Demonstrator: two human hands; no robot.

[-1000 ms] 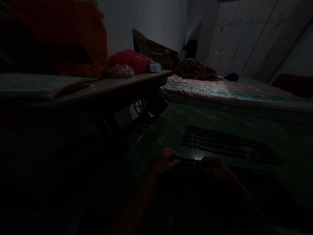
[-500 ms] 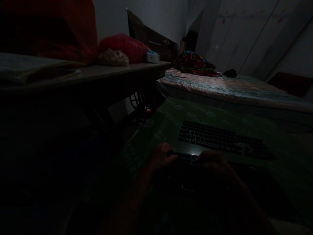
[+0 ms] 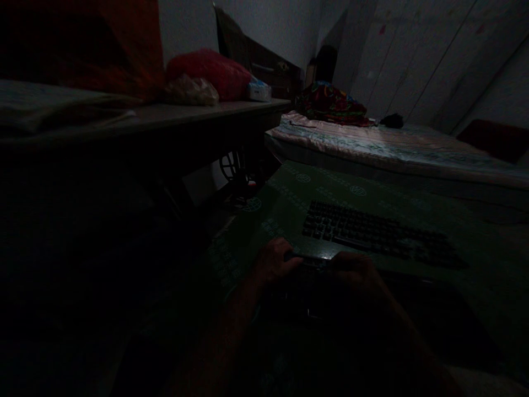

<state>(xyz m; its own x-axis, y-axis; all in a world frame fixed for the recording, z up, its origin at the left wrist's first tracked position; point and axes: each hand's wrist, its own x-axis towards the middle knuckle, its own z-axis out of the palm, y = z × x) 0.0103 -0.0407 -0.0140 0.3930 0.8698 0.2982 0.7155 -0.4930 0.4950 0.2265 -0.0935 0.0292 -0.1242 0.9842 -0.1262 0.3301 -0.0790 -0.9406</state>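
Observation:
In very dim light, a long dark keyboard body (image 3: 440, 314) lies on the green printed board, its left part between my hands. My left hand (image 3: 274, 261) is closed around the far left edge of this body, thumb on top. Over the body, a short way to the right, my right hand (image 3: 356, 269) is closed with fingers curled down. Whatever sits in its fingertips is too dark to make out. Just beyond my hands, black keycaps (image 3: 372, 229) are spread in keyboard rows, with green showing between some of them.
The green board (image 3: 285, 207) bears white print. At left stands a table (image 3: 198, 113) holding a red plastic bag (image 3: 210, 71), a clear bag (image 3: 192, 90), a small white-and-blue pack (image 3: 259, 91) and papers. Behind is a bed (image 3: 372, 140) with a patterned cloth bundle (image 3: 330, 105).
My right hand has shifted very slightly left over the keyboard body. My left hand keeps its grip. The picture is a little darker and the view has tilted slightly.

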